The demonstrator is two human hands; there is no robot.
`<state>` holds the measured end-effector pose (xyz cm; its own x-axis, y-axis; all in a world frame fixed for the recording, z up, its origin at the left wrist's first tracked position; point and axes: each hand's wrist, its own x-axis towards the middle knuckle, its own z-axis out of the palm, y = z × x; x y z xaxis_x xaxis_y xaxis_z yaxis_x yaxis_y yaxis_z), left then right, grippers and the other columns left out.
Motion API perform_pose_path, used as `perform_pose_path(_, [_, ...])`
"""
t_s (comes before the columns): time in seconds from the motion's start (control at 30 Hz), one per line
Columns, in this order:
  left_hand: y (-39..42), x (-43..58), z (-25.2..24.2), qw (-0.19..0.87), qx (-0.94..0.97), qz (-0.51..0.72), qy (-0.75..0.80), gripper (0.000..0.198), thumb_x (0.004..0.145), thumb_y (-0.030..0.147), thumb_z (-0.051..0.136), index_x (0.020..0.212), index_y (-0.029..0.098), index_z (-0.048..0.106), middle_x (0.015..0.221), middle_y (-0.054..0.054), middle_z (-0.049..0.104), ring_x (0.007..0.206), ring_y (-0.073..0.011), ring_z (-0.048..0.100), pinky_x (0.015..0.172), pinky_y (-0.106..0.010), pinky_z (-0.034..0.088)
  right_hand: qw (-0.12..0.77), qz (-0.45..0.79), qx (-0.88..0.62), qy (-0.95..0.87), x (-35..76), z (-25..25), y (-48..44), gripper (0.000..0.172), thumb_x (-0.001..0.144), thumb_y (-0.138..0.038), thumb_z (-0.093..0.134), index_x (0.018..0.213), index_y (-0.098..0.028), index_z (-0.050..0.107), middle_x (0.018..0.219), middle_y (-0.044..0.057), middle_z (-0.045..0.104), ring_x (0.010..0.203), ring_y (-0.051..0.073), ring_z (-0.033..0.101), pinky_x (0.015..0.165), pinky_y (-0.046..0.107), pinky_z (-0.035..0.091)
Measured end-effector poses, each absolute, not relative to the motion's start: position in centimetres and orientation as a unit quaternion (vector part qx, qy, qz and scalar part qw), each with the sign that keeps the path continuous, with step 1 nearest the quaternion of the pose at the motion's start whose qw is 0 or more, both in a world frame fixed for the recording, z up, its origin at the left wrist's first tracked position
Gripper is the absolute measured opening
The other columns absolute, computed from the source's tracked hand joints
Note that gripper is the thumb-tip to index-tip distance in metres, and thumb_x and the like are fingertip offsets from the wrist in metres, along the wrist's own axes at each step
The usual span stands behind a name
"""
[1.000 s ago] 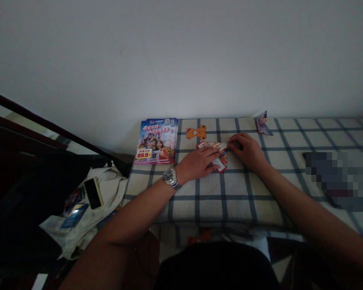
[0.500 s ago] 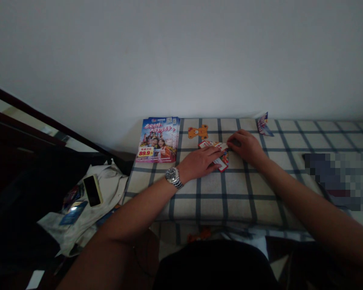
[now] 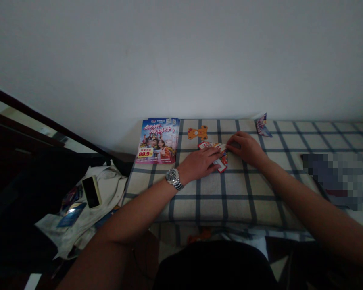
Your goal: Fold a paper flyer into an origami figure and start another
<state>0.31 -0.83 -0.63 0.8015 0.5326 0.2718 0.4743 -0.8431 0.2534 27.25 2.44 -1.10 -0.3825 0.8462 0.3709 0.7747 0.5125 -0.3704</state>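
A small folded paper flyer, red, white and multicoloured, lies on the checked cloth in front of me. Across it rests my left hand, fingers stretched out and pressing it down; a steel watch is on that wrist. My right hand pinches the flyer's upper right corner between thumb and fingertips. Part of the paper is hidden under the left fingers. Left of the hands sits a stack of printed flyers marked 89.9. Behind the left hand is a brown bear figure.
Another folded flyer stands near the wall at the back. A pixelated dark object lies on the checked cloth at right. Below left, a phone rests on white fabric beside glossy packets.
Both hands keep nearly the same place on the folded flyer. The whole view shifts very slightly; nothing is taken up or let go.
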Motion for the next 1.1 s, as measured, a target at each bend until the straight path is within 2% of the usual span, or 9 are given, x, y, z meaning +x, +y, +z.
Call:
perform_pose_path(0.3, [-0.7,0.3,-1.0,0.086,0.944,0.170,0.271,0.045,0.110,0.040,0.051,0.151,0.019,0.055,0.157,-0.011,0.055,0.145,-0.0262,0.053,0.119,-0.044,0.052,0.271,0.089,-0.475,-0.833,27.4,-1.4,1.4,0.013,0.093,-0.034,0.076,0.095,-0.022,0.076,0.104,0.011,0.071,0.100,0.031,0.069,0.092,0.048,0.056])
perform_pose_path(0.53, [-0.9,0.4,-1.0,0.084,0.943,0.169,0.275,0.045,0.111,0.039,0.050,0.151,0.019,0.055,0.158,-0.010,0.054,0.146,-0.0255,0.052,0.121,-0.042,0.049,0.279,0.105,-0.461,-0.836,27.6,-1.7,-0.3,0.027,0.092,-0.039,0.077,0.113,-0.022,0.076,0.122,0.015,0.071,0.114,0.034,0.070,0.102,0.053,0.059])
perform_pose_path(0.8, [-0.8,0.4,-1.3,0.086,0.942,0.177,0.273,0.045,0.110,0.037,0.051,0.151,0.020,0.055,0.158,-0.010,0.054,0.147,-0.0255,0.052,0.123,-0.043,0.047,0.254,0.087,-0.454,-0.849,27.8,-1.6,-1.9,0.049,0.091,-0.046,0.079,0.133,-0.023,0.072,0.139,0.016,0.067,0.127,0.037,0.066,0.111,0.058,0.055])
perform_pose_path(1.1, [-0.8,0.4,-1.5,0.079,0.944,0.179,0.267,0.047,0.110,0.038,0.053,0.152,0.018,0.053,0.158,-0.012,0.054,0.146,-0.0262,0.052,0.123,-0.044,0.048,0.228,0.077,-0.446,-0.862,28.1,-1.0,-2.6,0.063,0.086,-0.048,0.082,0.142,-0.023,0.065,0.147,0.017,0.062,0.133,0.038,0.063,0.113,0.058,0.055])
